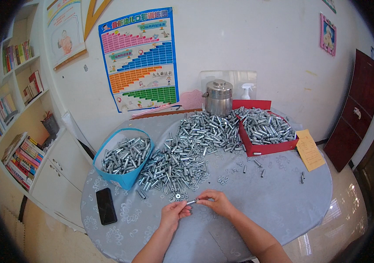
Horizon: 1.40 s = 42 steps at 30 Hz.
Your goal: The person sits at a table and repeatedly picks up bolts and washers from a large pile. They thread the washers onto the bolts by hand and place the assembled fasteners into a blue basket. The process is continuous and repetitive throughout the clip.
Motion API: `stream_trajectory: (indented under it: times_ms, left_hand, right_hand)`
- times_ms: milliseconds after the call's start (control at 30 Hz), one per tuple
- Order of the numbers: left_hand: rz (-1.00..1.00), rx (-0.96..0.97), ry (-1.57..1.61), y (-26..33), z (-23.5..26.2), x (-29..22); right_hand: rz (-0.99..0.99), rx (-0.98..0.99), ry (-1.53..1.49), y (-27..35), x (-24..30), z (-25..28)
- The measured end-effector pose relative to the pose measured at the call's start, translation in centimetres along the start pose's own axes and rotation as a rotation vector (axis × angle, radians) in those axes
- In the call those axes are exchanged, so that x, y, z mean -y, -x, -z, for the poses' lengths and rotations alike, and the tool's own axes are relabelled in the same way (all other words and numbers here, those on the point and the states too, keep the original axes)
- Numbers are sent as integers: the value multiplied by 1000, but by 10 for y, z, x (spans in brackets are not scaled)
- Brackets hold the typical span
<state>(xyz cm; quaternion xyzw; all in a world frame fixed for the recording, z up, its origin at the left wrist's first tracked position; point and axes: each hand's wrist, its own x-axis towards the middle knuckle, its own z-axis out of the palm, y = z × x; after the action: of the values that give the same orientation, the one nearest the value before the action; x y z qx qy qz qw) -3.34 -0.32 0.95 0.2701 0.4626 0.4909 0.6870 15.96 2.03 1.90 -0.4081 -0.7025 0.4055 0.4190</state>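
A short silvery metal bolt (191, 202) with a sleeve-like body lies level between my two hands, above the near part of the table. My left hand (176, 213) pinches its left end, and my right hand (216, 203) has thumb and fingers closed at its right end. Whether the right fingers also grip a nut or washer is too small to tell. Just beyond my hands sit loose washers (178, 196) and the near edge of a big heap of similar bolts (174, 168).
Left of the heap stands a blue bin (129, 179) of bolts, with a black phone (106, 206) nearer me. A red box (257, 150) at right holds more, beside yellow paper (309, 151). Behind the heap are a steel pot (219, 98) and a spray bottle (246, 91).
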Motion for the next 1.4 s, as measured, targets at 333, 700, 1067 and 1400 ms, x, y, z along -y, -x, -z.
stream_trajectory:
  times_ms: [333, 700, 1067, 1400]
  left_hand:
    - [-71, -3, -5, 4, -8, 1]
    - [-102, -83, 80, 1, -4, 0]
    - [-150, -122, 93, -1, -1, 1]
    - [-489, -346, 181, -43, 48, -63]
  right_hand:
    - [-196, -49, -23, 2, 3, -7]
    - [-135, 24, -104, 2, 2, -7]
    - [-246, 115, -138, 4, -6, -7]
    - [-244, -118, -222, 0, -12, -2]
